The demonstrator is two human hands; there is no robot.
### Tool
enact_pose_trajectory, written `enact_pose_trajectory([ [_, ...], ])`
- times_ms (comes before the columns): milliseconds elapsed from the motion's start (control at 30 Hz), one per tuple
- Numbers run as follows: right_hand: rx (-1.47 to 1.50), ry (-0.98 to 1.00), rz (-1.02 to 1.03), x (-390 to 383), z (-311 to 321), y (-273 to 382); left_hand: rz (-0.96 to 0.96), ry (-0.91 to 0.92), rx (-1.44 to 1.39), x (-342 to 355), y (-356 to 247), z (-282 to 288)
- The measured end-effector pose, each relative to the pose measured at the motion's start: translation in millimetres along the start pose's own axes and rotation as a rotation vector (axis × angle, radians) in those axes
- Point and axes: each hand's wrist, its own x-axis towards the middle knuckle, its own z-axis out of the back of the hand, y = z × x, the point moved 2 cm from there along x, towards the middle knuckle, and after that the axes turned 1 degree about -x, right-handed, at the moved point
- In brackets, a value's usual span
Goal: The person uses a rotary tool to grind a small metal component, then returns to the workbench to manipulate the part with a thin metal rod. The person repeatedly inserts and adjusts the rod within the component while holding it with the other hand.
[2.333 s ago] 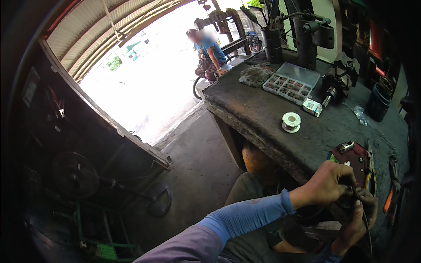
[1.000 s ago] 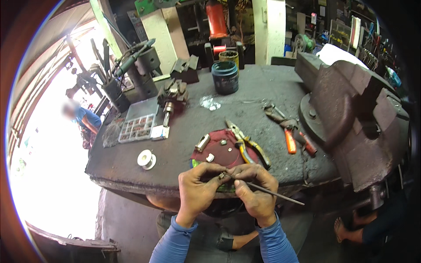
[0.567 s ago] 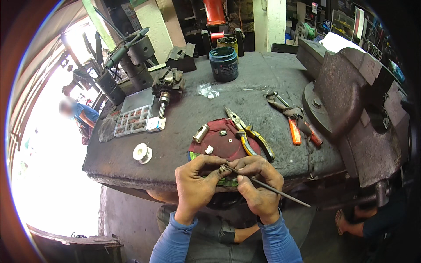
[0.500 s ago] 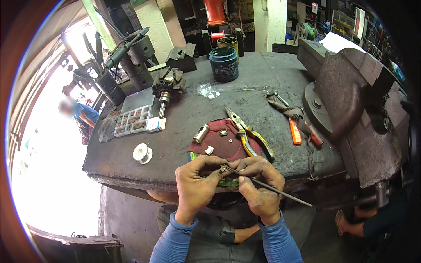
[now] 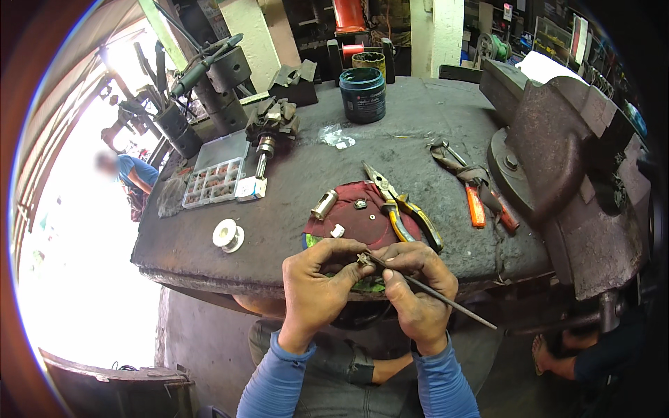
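Observation:
Between the fingertips of my left hand [image 5: 313,292] is a small metal part [image 5: 363,260], partly hidden by the fingers. My right hand [image 5: 420,296] is closed on a thin dark metal rod [image 5: 453,304], perhaps a slim file. The rod's upper end meets the small part, and its other end slants down to the right. Just beyond my hands lies a dark red cloth [image 5: 352,226]. On it are a hollow metal cylinder [image 5: 324,205], a small dark metal piece [image 5: 360,204], a small washer [image 5: 372,217] and a white piece [image 5: 338,230]. Long-nose pliers [image 5: 403,207] rest across its right side.
A big bench vise [image 5: 557,146] stands on the right of the dark workbench [image 5: 279,237], near orange-handled tools [image 5: 476,207]. To the left are a white spool [image 5: 228,236], a compartment box [image 5: 214,182] and a shafted metal part [image 5: 268,139]. A dark blue tub [image 5: 362,97] stands farther back.
The whole view has shifted slightly. My hands keep the same grip, with the small part and the rod end turned a little between the fingertips.

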Motion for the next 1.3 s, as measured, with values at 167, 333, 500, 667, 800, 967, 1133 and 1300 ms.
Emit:
enact_pose_trajectory([
  [167, 0.078, -0.002, -0.042, 0.6, -0.2, 1.4, 0.033, -0.012, 0.014, -2.1, -2.3, 0.5],
  [333, 0.062, 0.031, -0.082, 1.8, 1.0, 3.3, 0.045, 0.006, -0.014, -1.2, -4.0, 1.1],
  [500, 0.112, 0.040, -0.079, 1.1, 2.5, 2.3, 0.056, 0.014, -0.031, -1.2, -4.1, 2.0],
  [667, 0.131, 0.043, -0.054, 1.1, 2.6, -0.9, 0.062, 0.011, -0.057, -1.0, -2.0, 0.7],
  [800, 0.128, 0.073, -0.015, 1.7, 2.6, -0.6, 0.054, 0.012, -0.056, -1.0, -1.7, 1.4],
  [967, 0.118, 0.061, -0.025, 1.5, 1.8, 0.1, 0.072, 0.014, -0.046, -0.9, -1.9, 1.2],
  [1133, 0.132, 0.036, -0.031, 1.8, 2.2, -0.3, 0.094, 0.010, -0.077, 0.0, -1.0, 1.6],
  [1300, 0.141, 0.035, -0.031, 2.3, 3.0, 0.4, 0.082, 0.015, -0.074, 0.1, -0.3, 1.8],
])
